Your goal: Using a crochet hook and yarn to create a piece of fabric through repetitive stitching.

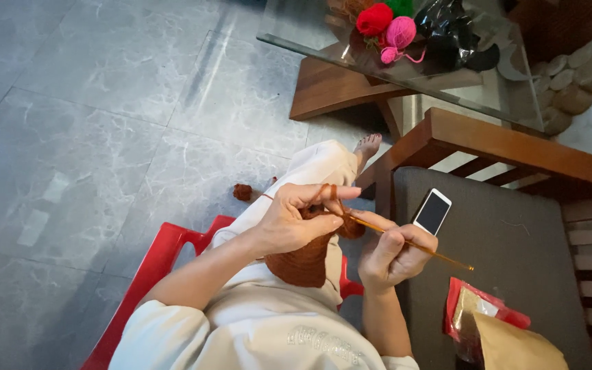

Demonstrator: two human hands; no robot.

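One crochet hook (412,244), thin and amber-coloured, is held in the right hand (393,255). The fingers of that hand are closed around the shaft, with the rear end of the hook projecting to the right past the knuckles. One piece of brown crochet work (304,260) is gripped in the left hand (289,220); thumb and fingers are pinched on its upper edge, and the forefinger is extended, with brown yarn wrapped around it. The work hangs below the hands over the lap, and the hook tip is positioned at its upper edge, between the two hands.

One small brown yarn ball (242,192) is located on the grey tiled floor (104,123), beside the person's leg. One red plastic chair (152,267) is occupied by the person.

On the dark seat cushion (501,260) to the right, one smartphone (433,211) is laid face up, well apart from one red packet (477,312) and one brown paper bag (515,346) near the lower edge.

On the glass table (310,34), three yarn balls are counted: one red yarn ball (374,19), one pink yarn ball (401,32) and one green yarn ball (400,6), partly cut off by the frame. One black plastic bag (453,34) is placed just beside them.
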